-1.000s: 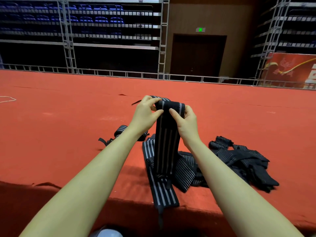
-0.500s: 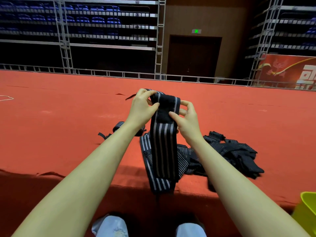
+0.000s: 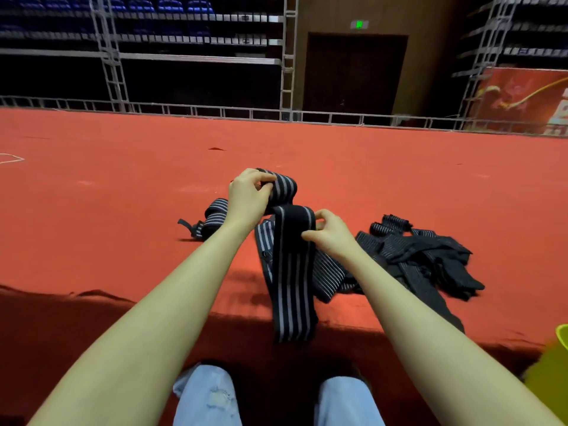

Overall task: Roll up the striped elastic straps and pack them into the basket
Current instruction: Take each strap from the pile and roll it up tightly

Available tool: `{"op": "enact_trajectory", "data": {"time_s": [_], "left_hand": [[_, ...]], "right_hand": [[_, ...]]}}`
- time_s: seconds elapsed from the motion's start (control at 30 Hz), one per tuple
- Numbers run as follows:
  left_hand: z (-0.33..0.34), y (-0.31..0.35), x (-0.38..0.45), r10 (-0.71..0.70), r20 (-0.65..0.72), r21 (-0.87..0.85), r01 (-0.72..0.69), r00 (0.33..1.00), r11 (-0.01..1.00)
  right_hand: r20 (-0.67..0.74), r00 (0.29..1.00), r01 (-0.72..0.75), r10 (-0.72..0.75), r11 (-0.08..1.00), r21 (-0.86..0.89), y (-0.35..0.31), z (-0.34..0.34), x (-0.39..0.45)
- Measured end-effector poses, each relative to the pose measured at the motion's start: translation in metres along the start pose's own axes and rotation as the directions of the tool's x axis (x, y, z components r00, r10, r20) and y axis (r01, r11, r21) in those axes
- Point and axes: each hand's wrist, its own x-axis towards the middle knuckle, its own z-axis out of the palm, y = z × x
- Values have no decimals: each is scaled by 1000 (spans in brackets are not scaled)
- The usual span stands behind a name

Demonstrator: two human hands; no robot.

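Mid-roll on one strap (image 3: pixel 293 272), held up at centre above the edge of the red carpet (image 3: pixel 123 179); left hand (image 3: pixel 247 199) at about eleven o'clock of the strap's top, fingers and thumb curled tight round the wound striped roll (image 3: pixel 284 187); right hand (image 3: pixel 330 233) at about three o'clock of the black band, thumb and forefinger pinching its edge, remaining fingers loosely bent behind; loose tail hanging straight down toward six o'clock, ending just past the carpet's front edge, above the knees in pale jeans (image 3: pixel 204 395).

Judged roughly early to middle of the whole job; only one finished roll (image 3: pixel 215 215) visible, lying on the carpet at nine o'clock of the left hand, a short black tab sticking out beside it; whether properly fastened, cannot tell.

Still to do, by the look of it: winding in the hanging tail; then the heap of unrolled straps (image 3: pixel 415 256) spread from four o'clock of the right hand out toward the right; a further striped length (image 3: pixel 325 272) lying flat just behind the held strap.

Basket (image 3: pixel 553 379) only partly in view at the lower right corner, a yellow-green rim and wall; contents hidden; nothing seen packed, so packing likely all ahead, at least as far as shown.
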Motion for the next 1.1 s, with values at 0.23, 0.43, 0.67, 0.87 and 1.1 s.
{"op": "enact_trajectory", "data": {"time_s": [0.23, 0.43, 0.67, 0.87, 1.1], "left_hand": [[17, -50, 14, -119, 119, -74, 129, 986, 989], [36, -105, 38, -200, 140, -83, 213, 970, 974], [75, -165, 64, -357, -42, -181, 344, 933, 921], [113, -201, 75, -440, -53, -242, 416, 896, 876], [141, -229, 75, -339, -47, -159, 328, 940, 931]], "right_hand": [[-104, 994, -14, 9, 999, -45, 17, 28, 54], [-131, 990, -55, 52, 998, -25, 30, 55, 125], [-95, 986, -145, 134, 982, -119, 67, 94, 209], [-160, 952, -307, 262, 834, -459, 120, 121, 254], [-158, 945, -327, 286, 827, -458, 146, 136, 275]]}}
